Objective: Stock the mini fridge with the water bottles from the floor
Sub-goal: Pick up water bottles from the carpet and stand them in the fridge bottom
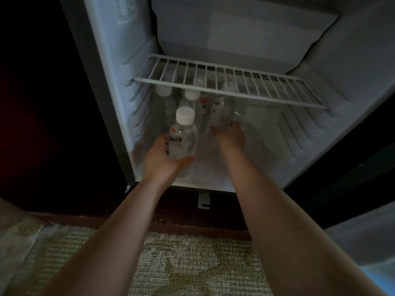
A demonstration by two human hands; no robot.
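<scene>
Left grip [164, 157] is clasped on clear white-capped plastic bottle [182, 135] | right grip [229, 135] is clasped on second bottle [222, 114] | other bottles [191, 96] are already stocked in white fridge [342, 60] | remainder cannot be seen

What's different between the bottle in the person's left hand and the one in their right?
The left-hand bottle is near the front of the fridge, white cap in plain view; the right-hand bottle is deeper in, its top behind the wire shelf. The left hand wraps its bottle's side; the right hand grips its bottle's base. Both are clear, labelled plastic.
</scene>
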